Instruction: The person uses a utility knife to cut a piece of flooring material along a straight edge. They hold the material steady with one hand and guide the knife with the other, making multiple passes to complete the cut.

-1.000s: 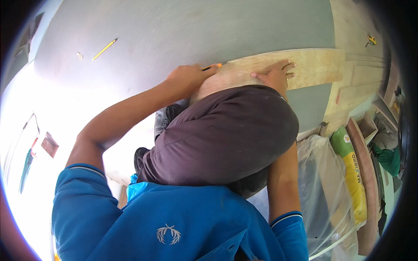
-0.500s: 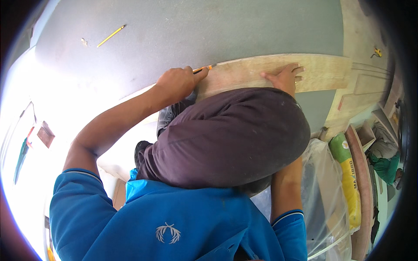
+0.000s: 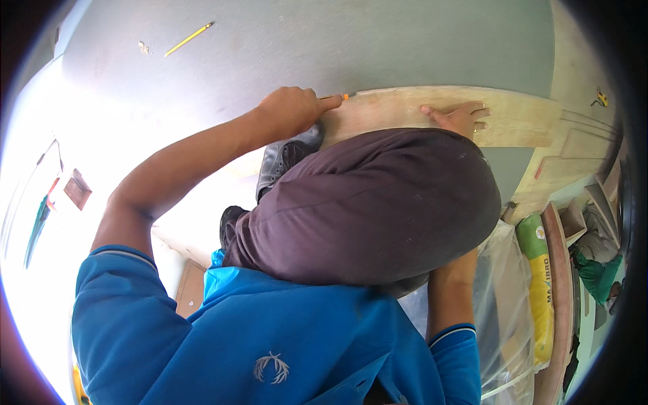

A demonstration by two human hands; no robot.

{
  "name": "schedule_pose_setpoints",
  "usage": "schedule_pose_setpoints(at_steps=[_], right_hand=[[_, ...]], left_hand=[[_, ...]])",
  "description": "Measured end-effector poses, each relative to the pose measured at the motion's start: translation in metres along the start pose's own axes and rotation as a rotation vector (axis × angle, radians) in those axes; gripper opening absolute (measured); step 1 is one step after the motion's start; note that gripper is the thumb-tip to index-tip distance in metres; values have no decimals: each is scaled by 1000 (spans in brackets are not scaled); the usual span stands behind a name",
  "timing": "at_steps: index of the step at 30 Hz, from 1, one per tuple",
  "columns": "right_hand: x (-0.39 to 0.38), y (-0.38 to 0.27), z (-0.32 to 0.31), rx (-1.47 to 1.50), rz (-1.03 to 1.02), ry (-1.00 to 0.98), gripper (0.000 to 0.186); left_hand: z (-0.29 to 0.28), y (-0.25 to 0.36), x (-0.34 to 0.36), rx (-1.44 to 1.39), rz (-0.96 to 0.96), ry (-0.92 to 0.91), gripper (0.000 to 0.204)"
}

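A long light wooden strip lies across a grey sheet in front of me. My left hand is closed around an orange-handled utility knife, most of it hidden in my grip. Its dark tip is at the far edge of the strip. Farther right, my right hand rests on the strip with fingers spread, pressing on it. My bent knee covers part of the right forearm. A dark shoe stands by the strip's near side, below my left hand.
A yellow pencil lies on the grey sheet at the far left, beside a small pale scrap. A yellow tape measure is at the far right on plywood. A green-and-yellow bag, clear plastic sheeting and wood offcuts lie at right.
My left hand has slid right along the strip's far edge with the utility knife. The whole scene has shifted slightly right in view. My right hand stays on the strip.
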State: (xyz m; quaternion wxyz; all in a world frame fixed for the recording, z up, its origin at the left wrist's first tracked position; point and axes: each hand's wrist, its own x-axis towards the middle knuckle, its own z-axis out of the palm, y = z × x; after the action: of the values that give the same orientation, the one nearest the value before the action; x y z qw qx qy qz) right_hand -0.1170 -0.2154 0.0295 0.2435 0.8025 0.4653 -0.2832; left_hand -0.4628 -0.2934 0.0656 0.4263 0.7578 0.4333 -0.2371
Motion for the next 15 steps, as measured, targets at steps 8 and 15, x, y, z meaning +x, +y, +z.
schedule_pose_setpoints(at_steps=[8,15], right_hand=[[-4,-5,-4,-54,22,36,157],[5,5,6,-18,-29,60,158]], left_hand=[[22,-34,-41,-2,-54,-87,63],[38,-65,-97,-19,-232,-310,65]])
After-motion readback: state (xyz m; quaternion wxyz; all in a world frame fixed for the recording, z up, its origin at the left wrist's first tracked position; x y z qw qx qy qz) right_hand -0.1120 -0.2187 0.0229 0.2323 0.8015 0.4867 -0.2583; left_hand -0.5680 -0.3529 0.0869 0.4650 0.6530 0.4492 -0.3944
